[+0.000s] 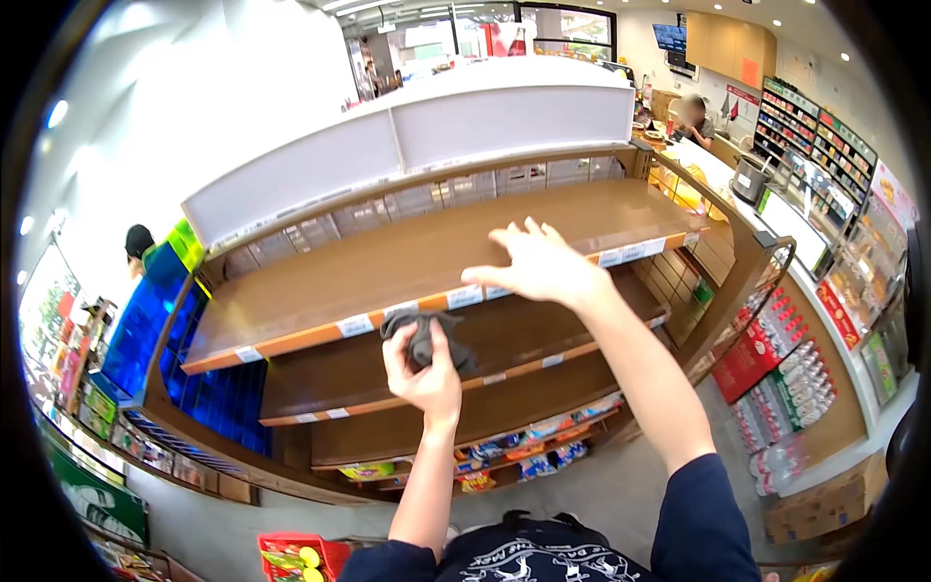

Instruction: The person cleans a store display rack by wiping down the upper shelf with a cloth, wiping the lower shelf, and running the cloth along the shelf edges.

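A crumpled dark grey cloth (425, 341) is bunched in my left hand (427, 376), whose fingers wrap round it in front of the shelf edge. My right hand (535, 264) is held out with its fingers spread and nothing in it. It appears over the front part of the brown top shelf (388, 254); whether it touches the surface I cannot tell. White price labels (355, 325) run along the orange front strip of that shelf. Below it lies a second brown shelf (378, 373).
Snack bags (536, 466) fill the lowest shelf. A red basket (291, 545) with goods stands on the floor at lower left. Packs of bottles (776, 335) are stacked at right beside the counter (873, 388). A person (692, 118) is behind the counter; another person's dark cap (139, 240) shows at left.
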Demonstrator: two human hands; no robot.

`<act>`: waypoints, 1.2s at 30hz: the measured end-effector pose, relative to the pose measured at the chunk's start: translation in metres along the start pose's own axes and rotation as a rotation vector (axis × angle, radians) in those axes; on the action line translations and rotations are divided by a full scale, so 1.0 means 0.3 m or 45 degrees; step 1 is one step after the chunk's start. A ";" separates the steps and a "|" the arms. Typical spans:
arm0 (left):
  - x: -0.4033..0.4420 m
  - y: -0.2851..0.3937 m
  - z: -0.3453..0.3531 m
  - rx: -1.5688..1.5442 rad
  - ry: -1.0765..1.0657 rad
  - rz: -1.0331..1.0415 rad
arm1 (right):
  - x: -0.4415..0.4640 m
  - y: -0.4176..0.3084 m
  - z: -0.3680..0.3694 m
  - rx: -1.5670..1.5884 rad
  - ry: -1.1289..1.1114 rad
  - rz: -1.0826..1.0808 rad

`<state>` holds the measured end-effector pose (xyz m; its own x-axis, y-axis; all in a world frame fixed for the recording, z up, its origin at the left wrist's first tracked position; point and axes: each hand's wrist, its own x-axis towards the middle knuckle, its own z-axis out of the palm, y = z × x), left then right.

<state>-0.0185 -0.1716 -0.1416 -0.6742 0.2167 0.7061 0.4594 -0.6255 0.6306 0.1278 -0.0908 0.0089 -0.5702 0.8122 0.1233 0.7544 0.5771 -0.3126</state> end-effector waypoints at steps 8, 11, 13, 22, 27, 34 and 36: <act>-0.051 0.089 0.092 0.184 -0.118 0.064 | -0.008 -0.014 0.024 0.027 0.034 -0.053; -0.065 0.134 0.137 0.239 -0.150 -0.011 | 0.000 -0.015 0.036 0.010 0.095 -0.028; -0.062 0.132 0.148 0.240 -0.016 -0.011 | -0.003 -0.020 0.043 0.022 0.138 -0.027; -0.121 0.157 0.246 -0.008 -0.025 -0.125 | 0.000 -0.017 0.041 0.003 0.183 -0.048; -0.113 0.148 0.229 -0.017 -0.069 -0.149 | 0.018 0.089 -0.034 0.424 0.136 -0.075; -0.118 0.170 0.243 -0.002 -0.053 -0.162 | -0.048 0.252 -0.109 -0.004 -0.126 0.079; -0.123 0.177 0.253 -0.069 -0.024 -0.220 | -0.055 0.255 -0.095 0.006 -0.124 -0.025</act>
<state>0.0747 -0.1560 -0.1097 -0.7290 0.3382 0.5951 0.3054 -0.6173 0.7250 0.2041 -0.0578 0.0098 -0.6138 0.7886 0.0375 0.7414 0.5921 -0.3158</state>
